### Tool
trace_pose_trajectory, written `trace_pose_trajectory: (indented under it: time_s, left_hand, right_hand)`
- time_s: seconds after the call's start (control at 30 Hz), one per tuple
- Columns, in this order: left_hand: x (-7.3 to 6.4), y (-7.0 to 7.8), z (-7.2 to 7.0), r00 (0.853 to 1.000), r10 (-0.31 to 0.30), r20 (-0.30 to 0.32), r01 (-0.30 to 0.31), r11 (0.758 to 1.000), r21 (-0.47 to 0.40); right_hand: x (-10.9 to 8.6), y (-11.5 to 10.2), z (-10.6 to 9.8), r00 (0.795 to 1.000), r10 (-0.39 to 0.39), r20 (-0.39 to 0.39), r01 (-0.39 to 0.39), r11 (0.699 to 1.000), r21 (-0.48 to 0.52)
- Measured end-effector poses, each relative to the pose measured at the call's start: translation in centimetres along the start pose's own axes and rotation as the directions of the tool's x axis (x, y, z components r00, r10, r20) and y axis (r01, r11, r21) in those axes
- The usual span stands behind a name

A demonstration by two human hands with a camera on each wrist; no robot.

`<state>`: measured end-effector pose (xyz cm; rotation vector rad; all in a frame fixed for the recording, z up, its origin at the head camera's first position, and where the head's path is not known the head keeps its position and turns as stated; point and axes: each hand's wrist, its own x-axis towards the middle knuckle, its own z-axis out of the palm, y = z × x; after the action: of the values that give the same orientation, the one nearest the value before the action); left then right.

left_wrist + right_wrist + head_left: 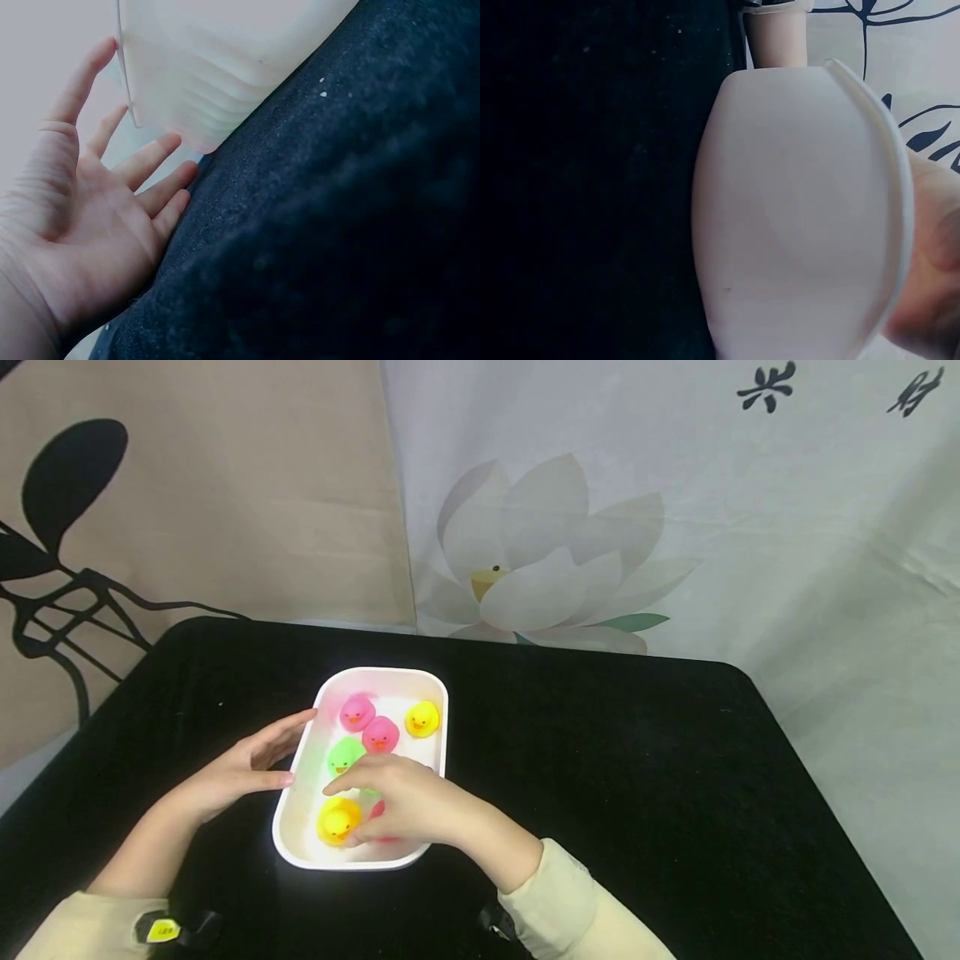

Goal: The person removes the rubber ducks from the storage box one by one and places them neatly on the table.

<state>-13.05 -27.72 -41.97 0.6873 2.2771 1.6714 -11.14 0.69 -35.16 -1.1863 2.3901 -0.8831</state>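
Note:
A white rectangular tray (pixel 367 865) on the black table holds several small rubber ducks. My left hand (pixel 251 764) is at its left side, thumb and fingers extended, fingertips at the rim; the left wrist view shows the palm bare. Over the tray's near half hangs my right hand (pixel 408 797), thumb and forefinger spread about a yellow duck (pixel 339 821); whether they touch it is unclear. A reddish-pink duck (pixel 377 812) is partly covered by that hand. Farther up lie a green duck (pixel 345 754), a pink duck (pixel 380 735), another pink duck (pixel 357 713) and a second yellow duck (pixel 422 719).
The black-covered table (pixel 637 793) extends to the right of the tray. Behind it hangs a pale cloth backdrop (pixel 750 543) printed with a lotus. In the right wrist view the tray's outer wall (pixel 802 210) hides most of the right hand.

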Motion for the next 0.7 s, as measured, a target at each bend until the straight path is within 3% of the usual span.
trace_pose_trajectory:
  time_s: [0.27,0.7]
  left_hand:
    - [0.0,-0.1,0.0,1.0,-0.008,-0.004,0.008,1.0,0.002]
    - [0.0,-0.3,-0.2,1.0,-0.005,0.003,0.005,1.0,-0.004]
  right_hand:
    - [0.6,0.1,0.7,0.998,0.043,0.055,-0.041,0.998,-0.048]
    - [1.3,0.2,1.8,0.997,0.054,0.05,-0.051,0.996,-0.069]
